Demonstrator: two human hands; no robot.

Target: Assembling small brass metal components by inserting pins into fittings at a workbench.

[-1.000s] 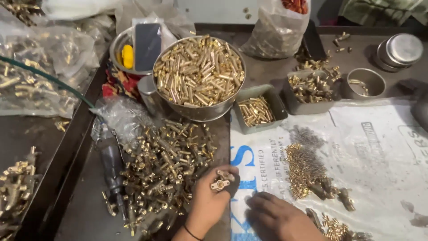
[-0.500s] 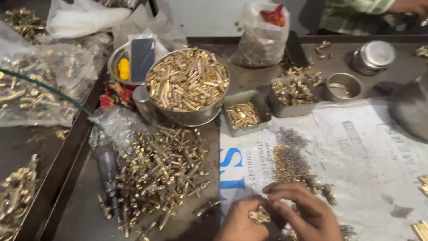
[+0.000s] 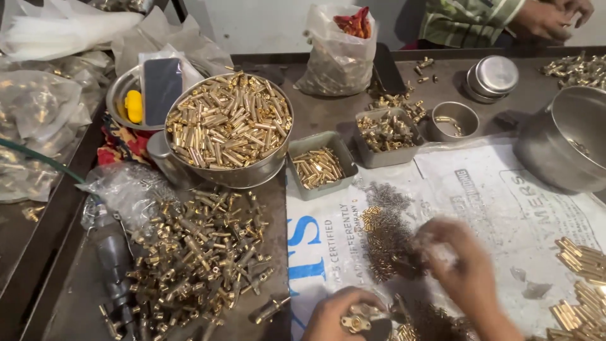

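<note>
A small round brass fitting [image 3: 352, 323] is pinched in the left hand [image 3: 338, 316], bore facing up; the blurred right hand [image 3: 464, 268]'s grip cannot be told.

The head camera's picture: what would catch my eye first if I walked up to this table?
Probably the big steel bowl heaped with shiny brass tubes, left of centre at the back. In front of it sprawls a loose pile of brass fittings. At the bottom edge the left hand holds a brass piece, and the blurred right hand reaches beside a heap of small screws.
</note>
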